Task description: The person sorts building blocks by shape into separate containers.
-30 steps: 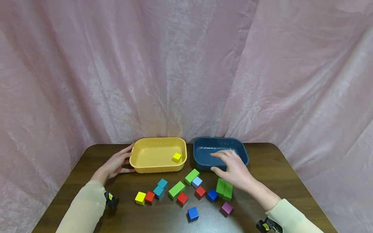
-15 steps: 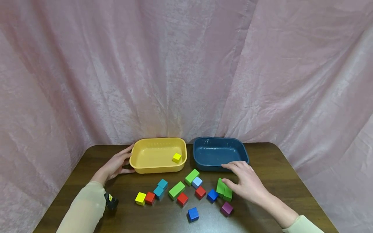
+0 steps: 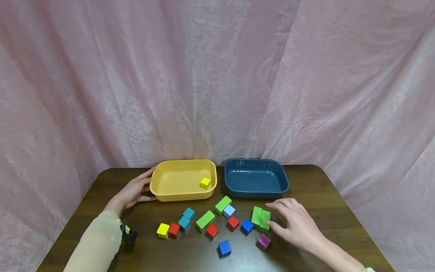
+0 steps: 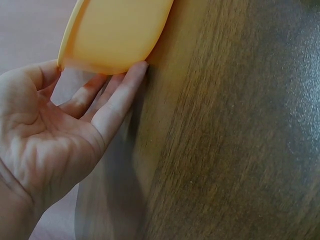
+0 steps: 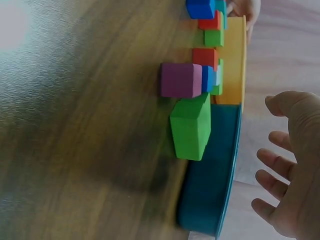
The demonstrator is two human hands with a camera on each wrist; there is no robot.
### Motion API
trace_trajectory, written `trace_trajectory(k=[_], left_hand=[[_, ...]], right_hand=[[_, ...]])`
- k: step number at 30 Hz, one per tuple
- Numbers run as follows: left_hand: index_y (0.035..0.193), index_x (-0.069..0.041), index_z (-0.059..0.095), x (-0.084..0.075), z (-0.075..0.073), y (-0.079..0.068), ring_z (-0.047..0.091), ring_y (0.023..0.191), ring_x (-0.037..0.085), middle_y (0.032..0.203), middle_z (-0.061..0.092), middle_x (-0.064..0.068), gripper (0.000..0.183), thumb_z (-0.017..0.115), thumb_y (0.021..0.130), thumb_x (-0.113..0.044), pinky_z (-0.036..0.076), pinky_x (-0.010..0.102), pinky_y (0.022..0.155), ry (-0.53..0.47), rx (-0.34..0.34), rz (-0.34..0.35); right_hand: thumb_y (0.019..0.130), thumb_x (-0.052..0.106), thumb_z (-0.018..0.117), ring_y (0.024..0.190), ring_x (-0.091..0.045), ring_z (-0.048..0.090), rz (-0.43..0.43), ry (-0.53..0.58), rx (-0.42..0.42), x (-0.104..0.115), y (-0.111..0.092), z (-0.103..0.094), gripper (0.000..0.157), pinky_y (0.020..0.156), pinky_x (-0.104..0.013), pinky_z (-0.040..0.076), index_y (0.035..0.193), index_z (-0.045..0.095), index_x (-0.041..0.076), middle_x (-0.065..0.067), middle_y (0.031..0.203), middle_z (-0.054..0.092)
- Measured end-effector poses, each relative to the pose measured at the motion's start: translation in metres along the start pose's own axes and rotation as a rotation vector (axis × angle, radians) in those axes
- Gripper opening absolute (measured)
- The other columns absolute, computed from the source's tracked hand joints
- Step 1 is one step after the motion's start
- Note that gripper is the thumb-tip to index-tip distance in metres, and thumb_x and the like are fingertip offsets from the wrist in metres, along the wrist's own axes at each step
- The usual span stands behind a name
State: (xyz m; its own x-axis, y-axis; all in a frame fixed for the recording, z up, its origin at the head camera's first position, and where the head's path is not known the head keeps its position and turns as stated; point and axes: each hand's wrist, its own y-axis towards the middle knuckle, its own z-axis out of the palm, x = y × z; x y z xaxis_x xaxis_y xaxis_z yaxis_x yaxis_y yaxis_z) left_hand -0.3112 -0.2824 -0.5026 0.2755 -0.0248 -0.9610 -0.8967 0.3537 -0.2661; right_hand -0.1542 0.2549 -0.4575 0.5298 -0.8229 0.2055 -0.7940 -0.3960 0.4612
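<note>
At far left, the left hand rests outstretched fingers against the end of the yellow tray; only the left wrist view bares its palm. The head view alone reveals the yellow cube inside. The blue tray follows, with two green blocks nearer on the table. Rightmost, the right hand holds nothing, fingers parted; its wrist view shows it apart from the blocks.

My left hand reaches forward, fingers spread; my right hand hovers, palm down, thumb apart from its fingers.
</note>
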Motion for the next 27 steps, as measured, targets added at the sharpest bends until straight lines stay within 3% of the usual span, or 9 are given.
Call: trace_trajectory(k=[4,15,22,27], left_hand=[[0.148,-0.038,0.011,0.0,-0.001,0.001,0.034,0.128,0.04,0.151,0.016,0.009,0.055,0.038,0.101,-0.032,0.045,0.056,0.085,0.007,0.007,0.002],[0.148,-0.038,0.011,0.001,-0.001,0.002,0.035,0.127,0.04,0.151,0.015,0.007,0.056,0.039,0.1,-0.032,0.045,0.056,0.085,0.011,0.011,0.0],[0.148,-0.04,0.013,0.003,-0.003,0.003,0.035,0.127,0.039,0.151,0.016,0.007,0.057,0.042,0.099,-0.034,0.044,0.057,0.086,-0.003,0.002,-0.001],[0.148,-0.04,0.013,0.003,-0.003,0.003,0.036,0.126,0.039,0.151,0.017,0.008,0.055,0.039,0.101,-0.031,0.044,0.057,0.086,-0.002,0.002,-0.001]], right_hand=[[0.071,0.043,0.076,0.104,-0.011,0.048,-0.022,-0.018,-0.001,0.0,-0.008,0.005,0.042,0.087,-0.04,0.037,0.109,0.066,0.028,0.014,0.107,0.057],[0.066,0.048,0.076,0.099,-0.014,0.049,-0.078,-0.076,0.013,0.004,-0.025,0.019,0.04,0.088,-0.041,0.037,0.096,0.068,0.022,0.01,0.099,0.058],[0.067,0.051,0.075,0.098,-0.01,0.047,-0.012,-0.078,0.057,0.009,-0.033,0.025,0.039,0.085,-0.039,0.038,0.096,0.068,0.026,0.014,0.098,0.056],[0.065,0.055,0.075,0.093,-0.008,0.046,0.049,-0.096,0.075,0.012,-0.04,0.029,0.034,0.081,-0.039,0.039,0.087,0.066,0.031,0.018,0.09,0.053]])
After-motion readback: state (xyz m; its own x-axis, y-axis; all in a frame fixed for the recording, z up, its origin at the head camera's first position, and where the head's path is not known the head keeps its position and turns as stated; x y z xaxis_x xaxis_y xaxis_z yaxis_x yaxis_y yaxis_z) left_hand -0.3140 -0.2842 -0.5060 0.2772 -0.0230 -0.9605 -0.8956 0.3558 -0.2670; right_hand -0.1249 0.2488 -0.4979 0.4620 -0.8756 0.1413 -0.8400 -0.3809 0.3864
